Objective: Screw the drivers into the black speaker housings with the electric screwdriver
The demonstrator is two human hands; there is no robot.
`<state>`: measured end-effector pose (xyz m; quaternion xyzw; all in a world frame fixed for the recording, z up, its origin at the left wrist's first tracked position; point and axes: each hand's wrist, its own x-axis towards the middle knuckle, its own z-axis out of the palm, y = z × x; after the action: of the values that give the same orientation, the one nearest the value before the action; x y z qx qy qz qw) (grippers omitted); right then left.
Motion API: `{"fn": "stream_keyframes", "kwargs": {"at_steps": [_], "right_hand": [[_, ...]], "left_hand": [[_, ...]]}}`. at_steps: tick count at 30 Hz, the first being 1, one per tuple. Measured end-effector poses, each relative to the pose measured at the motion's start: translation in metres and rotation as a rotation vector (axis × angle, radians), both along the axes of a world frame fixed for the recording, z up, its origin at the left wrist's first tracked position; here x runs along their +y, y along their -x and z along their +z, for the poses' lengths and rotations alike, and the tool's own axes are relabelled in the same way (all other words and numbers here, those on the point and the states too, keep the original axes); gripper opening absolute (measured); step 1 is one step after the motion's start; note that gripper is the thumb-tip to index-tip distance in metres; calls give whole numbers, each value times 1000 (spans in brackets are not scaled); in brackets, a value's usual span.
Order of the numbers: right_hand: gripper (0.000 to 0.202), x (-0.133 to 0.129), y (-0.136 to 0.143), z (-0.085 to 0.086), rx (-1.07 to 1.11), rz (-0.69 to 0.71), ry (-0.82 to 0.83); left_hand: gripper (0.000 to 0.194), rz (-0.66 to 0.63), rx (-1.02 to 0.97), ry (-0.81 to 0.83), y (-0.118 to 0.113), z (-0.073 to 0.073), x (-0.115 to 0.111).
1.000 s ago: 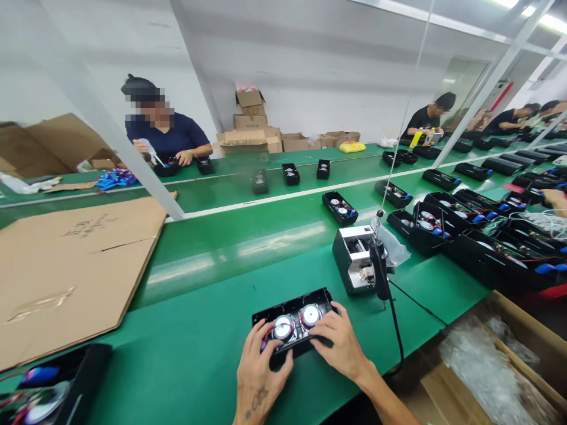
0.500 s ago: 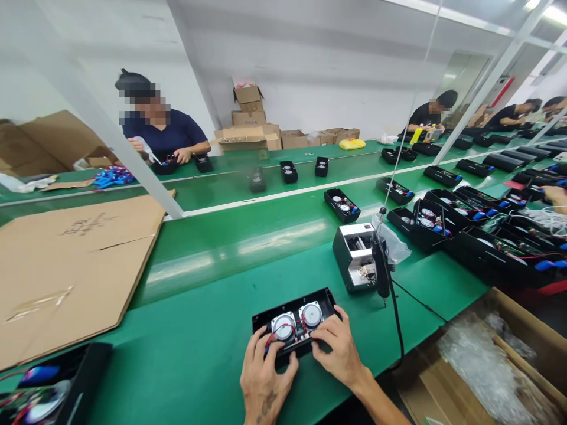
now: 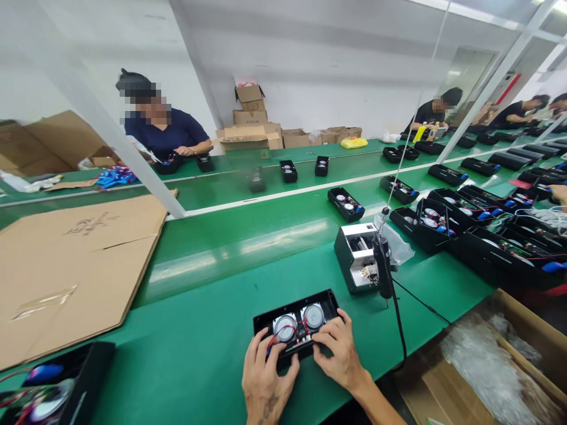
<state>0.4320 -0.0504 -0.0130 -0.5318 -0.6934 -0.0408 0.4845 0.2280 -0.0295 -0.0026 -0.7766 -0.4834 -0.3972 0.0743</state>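
Before me on the green bench lies an open black speaker housing with two round speaker drivers inside, joined by red and black wires. My left hand grips its near left corner, fingers over the wall and thumb on the near side. My right hand is closed on the near right part, fingertips inside by small white connectors and the thumb at the front wall. The fingers hide part of the near wall. Beyond my right hand an electric screwdriver hangs before a screw feeder.
A flattened cardboard sheet covers the left side. Another open housing sits at the lower left. Several housings crowd the right. A carton holding plastic bags stands lower right. A co-worker handles a housing across the line.
The view has shifted slightly. Both my hands keep their hold on the housing with hardly any movement. The co-worker across has lowered the hand on the left.
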Motion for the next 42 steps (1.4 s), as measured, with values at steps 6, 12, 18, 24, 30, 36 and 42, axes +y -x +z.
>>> {"fn": "stream_keyframes", "kwargs": {"at_steps": [6, 12, 18, 24, 30, 36, 42], "right_hand": [[24, -2, -2, -2, 5, 30, 24], [24, 0, -2, -1, 17, 10, -19], [24, -2, -2, 0, 12, 26, 3], [21, -2, -3, 0, 6, 16, -1], [23, -3, -3, 2, -10, 9, 24], [24, -3, -3, 4, -22, 2, 0], [21, -3, -2, 8, -14, 0, 12]], "left_hand": [[6, -29, 18, -10, 3, 3, 2], [8, -10, 33, -49, 0, 3, 3], [8, -19, 40, -12, 3, 0, 2], [11, -15, 21, -27, 3, -2, 2], [13, -1, 21, -32, 1, -1, 0], [12, 2, 20, -53, 2, -2, 0], [14, -9, 20, -24, 3, -3, 0]]}}
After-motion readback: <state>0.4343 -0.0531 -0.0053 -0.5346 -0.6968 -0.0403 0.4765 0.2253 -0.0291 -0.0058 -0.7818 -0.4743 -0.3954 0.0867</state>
